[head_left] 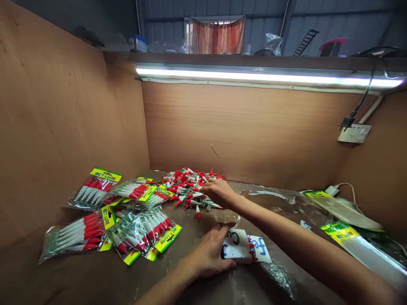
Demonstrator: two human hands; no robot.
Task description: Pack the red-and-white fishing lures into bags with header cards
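Observation:
My left hand (pixel 211 250) has its thumb and fingers around the left end of a small white box-like holder (pixel 237 248) with dark handwriting on it. Small red tips poke out at the holder's right side, beside a white card (pixel 260 249) with blue writing. My right hand (pixel 219 191) reaches over the right part of a pile of red-and-white fishing lures (pixel 184 186). Its fingers are bent together among the lures, and what they pinch, if anything, is hidden. A single lure (pixel 198 212) lies at the pile's front edge.
Filled lure packs (pixel 93 188) with yellow labels lie at the left. Flat clear bags (pixel 359 250) lie at the right, near a white cable (pixel 351 190). Shiny tinsel (pixel 280 277) sits by my right forearm. Wooden walls (pixel 238 131) enclose the table.

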